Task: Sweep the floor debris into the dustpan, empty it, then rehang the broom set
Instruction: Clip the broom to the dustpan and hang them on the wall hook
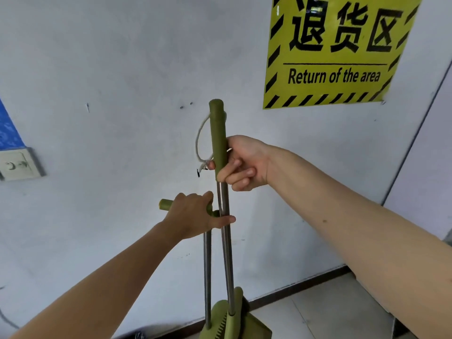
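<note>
Grey-white wall (122,69) fills most of the view, scuffed, with a few small marks. Pale tiled floor (330,314) at bottom right, dark baseboard (293,292) where it meets the wall. Big yellow sign (337,77) up at top right on the wall, black hazard stripes round the edge, Chinese characters over "Return of the area". Pale panel edge (435,143) at far right, can't tell what it is.

Both bare forearms reach in from the bottom corners. Broom (226,241) stands near upright in front of the wall, centre frame: metal shaft, green grip on top, head down at the bottom edge by the floor. Dustpan (254,329) sits just beside it, green pan at the bottom edge, with its thinner metal shaft rising left of the broom shaft to a green crossbar handle.

Right hand (244,162) grips the lower end of the broom's green grip, fingers (234,176) curled round it. Left hand (193,216) is lower, wrapped over the dustpan's crossbar handle, one digit stretched across the broom shaft, touching it.

Blue poster (7,130) corner at left edge. Wall switch plate (17,166) below it. White cord loop (198,138) hangs from the top of the broom grip, left side.
</note>
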### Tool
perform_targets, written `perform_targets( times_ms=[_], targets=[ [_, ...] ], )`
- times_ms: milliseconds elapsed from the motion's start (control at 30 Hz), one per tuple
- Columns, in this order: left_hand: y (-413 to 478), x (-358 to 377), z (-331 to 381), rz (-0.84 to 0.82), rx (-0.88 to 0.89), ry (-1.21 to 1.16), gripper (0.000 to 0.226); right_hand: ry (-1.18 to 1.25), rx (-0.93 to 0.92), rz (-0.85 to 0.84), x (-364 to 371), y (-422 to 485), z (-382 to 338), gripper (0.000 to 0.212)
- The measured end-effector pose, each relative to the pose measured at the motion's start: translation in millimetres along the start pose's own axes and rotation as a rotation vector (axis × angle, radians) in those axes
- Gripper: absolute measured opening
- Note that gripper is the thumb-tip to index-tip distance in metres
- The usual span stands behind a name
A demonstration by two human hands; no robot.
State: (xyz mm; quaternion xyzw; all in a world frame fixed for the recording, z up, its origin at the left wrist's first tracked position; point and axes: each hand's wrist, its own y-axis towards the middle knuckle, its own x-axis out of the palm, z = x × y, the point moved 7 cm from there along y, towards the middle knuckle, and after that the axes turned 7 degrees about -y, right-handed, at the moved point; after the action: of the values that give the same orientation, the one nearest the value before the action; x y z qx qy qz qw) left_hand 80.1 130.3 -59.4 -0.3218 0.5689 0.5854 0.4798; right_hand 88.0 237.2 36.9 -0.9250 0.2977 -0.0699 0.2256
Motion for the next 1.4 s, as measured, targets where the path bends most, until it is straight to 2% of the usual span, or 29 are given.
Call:
perform_targets(
  times_ms=[67, 133, 167, 300, 433, 567, 767, 867, 1033, 1167, 1233, 1300, 1400],
  targets=[
    [9, -9, 3, 0.031, 0.005, 0.004, 0.079, 0.021, -0.037, -0.006, -4, -2, -9, 0.027],
    [20, -25, 13, 0.075, 0.041, 0.021, 0.067, 0.008, -0.056, -0.001, -5, -2, -15, 0.028],
    [26, -34, 20, 0.102, 0.072, 0.023, 0.058, -0.033, -0.059, 0.012, -6, -2, -17, 0.028],
    [45, -60, 32, 0.156, 0.182, 0.058, 0.055, -0.219, -0.047, 0.112, -20, -6, -32, 0.033],
    [58, -61, 5, 0.103, 0.129, 0.104, 0.080, -0.185, -0.063, 0.221, -35, -19, -61, 0.031],
    [64, -68, -4, 0.174, 0.135, 0.092, 0.080, -0.149, -0.096, 0.198, -30, -10, -66, 0.030],
    [73, -63, -6, 0.166, 0.132, 0.051, 0.078, -0.114, -0.110, 0.245, -29, 19, -63, 0.026],
    [74, -64, -13, 0.233, 0.065, 0.009, 0.068, -0.066, -0.126, 0.203, -30, 25, -67, 0.025],
    [70, -57, -20, 0.272, 0.034, -0.008, 0.059, -0.030, -0.159, 0.092, -26, 38, -67, 0.035],
    [64, -48, -30, 0.238, 0.038, -0.046, 0.052, -0.147, -0.204, 0.181, -46, 47, -35, 0.055],
    [59, -46, -34, 0.215, 0.044, -0.051, 0.050, -0.149, -0.219, 0.228, -59, 55, 4, 0.065],
    [55, -48, -44, 0.208, 0.037, -0.043, 0.048, -0.257, -0.184, 0.294, -62, 76, 47, 0.075],
    [54, -50, -52, 0.179, 0.042, -0.023, 0.050, -0.489, -0.127, 0.295, -46, 110, 94, 0.061]
  ],
)
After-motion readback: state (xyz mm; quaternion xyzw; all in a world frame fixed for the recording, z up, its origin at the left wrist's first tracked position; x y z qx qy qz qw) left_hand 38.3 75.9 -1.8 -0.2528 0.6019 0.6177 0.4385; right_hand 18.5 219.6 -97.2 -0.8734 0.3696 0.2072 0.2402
